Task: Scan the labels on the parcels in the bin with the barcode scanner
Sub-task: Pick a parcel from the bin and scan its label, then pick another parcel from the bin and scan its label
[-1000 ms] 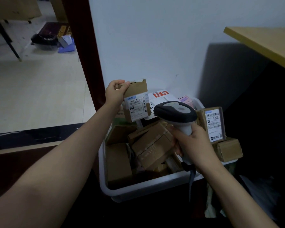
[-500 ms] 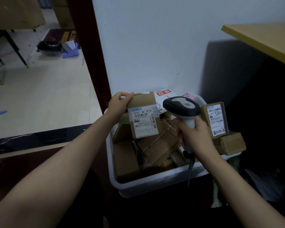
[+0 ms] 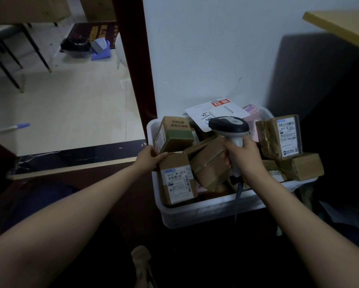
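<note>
A white plastic bin [image 3: 205, 213] full of cardboard parcels stands against the wall. My left hand [image 3: 150, 157] grips the top edge of a brown parcel with a white label [image 3: 177, 179], which rests in the bin's near left corner, label facing me. My right hand [image 3: 244, 157] is closed around the handle of the grey barcode scanner [image 3: 229, 126], held over the middle of the bin. A green-banded box [image 3: 174, 135] lies behind the labelled parcel. Another labelled parcel [image 3: 280, 138] stands at the bin's right side.
A white flat package with a red mark [image 3: 218, 113] and a pink box [image 3: 251, 112] lean at the back of the bin. A dark red door frame [image 3: 137, 69] rises to the left. A yellow tabletop [image 3: 340, 26] juts in at the upper right. My foot [image 3: 142, 265] is below.
My left hand has lowered the labelled parcel from in front of the scanner down into the bin's near left corner. The scanner has stayed over the bin.
</note>
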